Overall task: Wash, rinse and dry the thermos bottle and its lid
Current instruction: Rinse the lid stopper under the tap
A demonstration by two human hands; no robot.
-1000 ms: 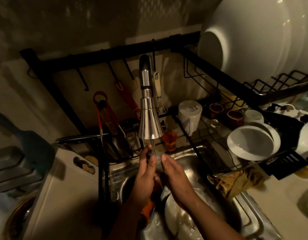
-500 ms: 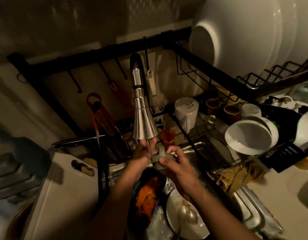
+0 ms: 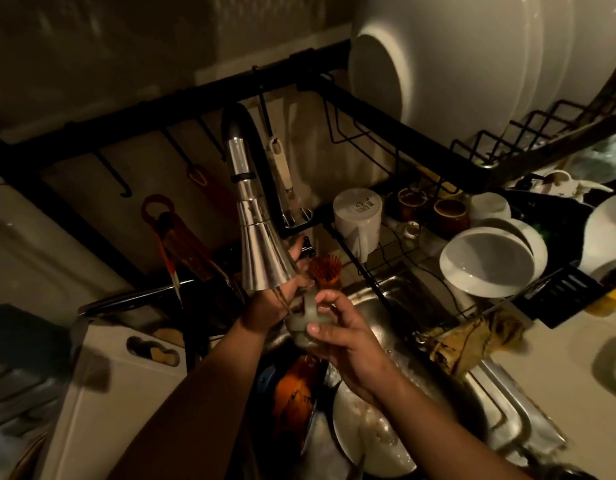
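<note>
The right hand point(image 3: 348, 336) grips the pale lid point(image 3: 306, 318) over the sink point(image 3: 500, 417) — the left hand point(image 3: 282, 292), half hidden behind the tap point(image 3: 261, 251), has an unclear grip.

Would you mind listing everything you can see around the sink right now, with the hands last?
lid: one, pale grey, under the tap.
tap: one, silver, above the sink.
sink: one, steel, centre.
dirty plate: one, white, in the sink.
rack: one, black, behind and right.
big plates: several, white, upper rack.
bowls: two stacked, white, right.
mug: one, white, upside down.
brush: one, orange, behind the sink.
cloth: one, yellowish, right edge.
cutting board: one, white, left.
left hand: reaching behind the tap.
right hand: grip on the lid.
</note>
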